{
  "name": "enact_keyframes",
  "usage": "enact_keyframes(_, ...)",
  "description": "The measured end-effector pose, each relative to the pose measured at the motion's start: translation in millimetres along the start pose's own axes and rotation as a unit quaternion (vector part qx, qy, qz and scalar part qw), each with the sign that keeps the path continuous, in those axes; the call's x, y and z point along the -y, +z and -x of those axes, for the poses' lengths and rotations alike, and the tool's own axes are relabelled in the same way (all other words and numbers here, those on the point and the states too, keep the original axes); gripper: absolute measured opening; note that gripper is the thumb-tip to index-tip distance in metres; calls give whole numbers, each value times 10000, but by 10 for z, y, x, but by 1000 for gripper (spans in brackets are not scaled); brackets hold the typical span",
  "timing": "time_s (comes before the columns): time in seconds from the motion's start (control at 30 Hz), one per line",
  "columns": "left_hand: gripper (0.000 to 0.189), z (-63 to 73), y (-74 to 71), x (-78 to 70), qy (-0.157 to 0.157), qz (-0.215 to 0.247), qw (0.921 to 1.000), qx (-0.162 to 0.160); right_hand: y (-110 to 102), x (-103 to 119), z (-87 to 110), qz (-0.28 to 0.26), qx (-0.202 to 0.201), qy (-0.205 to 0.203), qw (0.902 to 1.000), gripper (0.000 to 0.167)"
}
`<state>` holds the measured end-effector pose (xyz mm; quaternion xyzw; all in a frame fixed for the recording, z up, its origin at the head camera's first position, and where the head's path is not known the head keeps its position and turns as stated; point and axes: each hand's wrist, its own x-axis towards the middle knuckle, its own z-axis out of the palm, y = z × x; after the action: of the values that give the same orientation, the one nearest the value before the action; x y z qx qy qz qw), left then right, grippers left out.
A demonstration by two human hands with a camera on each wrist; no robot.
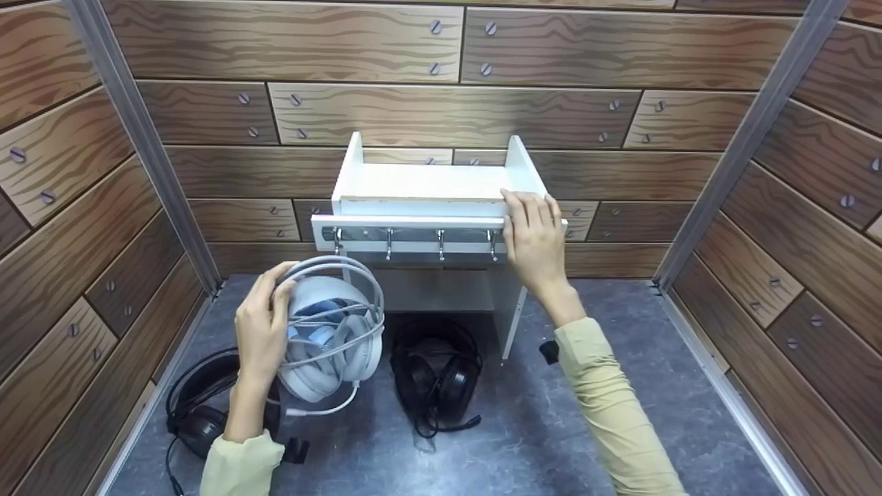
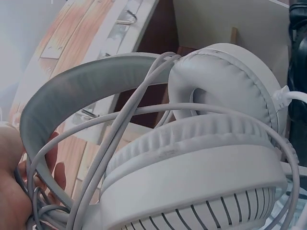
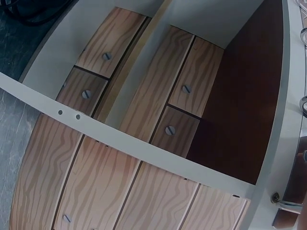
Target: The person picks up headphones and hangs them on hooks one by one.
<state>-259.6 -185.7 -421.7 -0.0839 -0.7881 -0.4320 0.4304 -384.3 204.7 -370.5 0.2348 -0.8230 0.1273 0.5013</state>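
Observation:
A white headset [image 1: 331,344] with grey cable looped around it is in my left hand [image 1: 262,324], which grips it by the headband, just left of the shelf. Up close in the left wrist view, the padded ear cups [image 2: 220,86] and slatted outer shell show, with fingers around the headband [image 2: 86,86]. My right hand [image 1: 536,244] holds the right end of a white shelf's front board [image 1: 413,222], fingers over its top and thumb in front. Several metal hooks [image 1: 441,244] line that board. The right wrist view looks into the shelf's open frame [image 3: 129,148].
Beneath the shelf, a black headset [image 1: 437,375] lies on the grey floor [image 1: 524,427]. Another black headset [image 1: 200,420] lies at the left, partly behind my left forearm. Small black pieces sit near each forearm. Wood-patterned walls [image 1: 386,41] enclose the space at back and sides.

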Motion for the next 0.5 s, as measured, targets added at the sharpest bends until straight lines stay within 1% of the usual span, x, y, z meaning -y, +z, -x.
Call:
enact_keyframes(0.23,25,-54,57,7,26,68,10000,-8,10,-6,10,3,26,17,10000,40)
enact_keyframes(0.4,25,-48,126,67,-44,50,10000,50,7,-2,11,36,23,5,10000,40)
enact_keyframes(0.5,25,-38,169,109,-82,31,9998,151,-8,3,5,64,18,-11,10000,39)
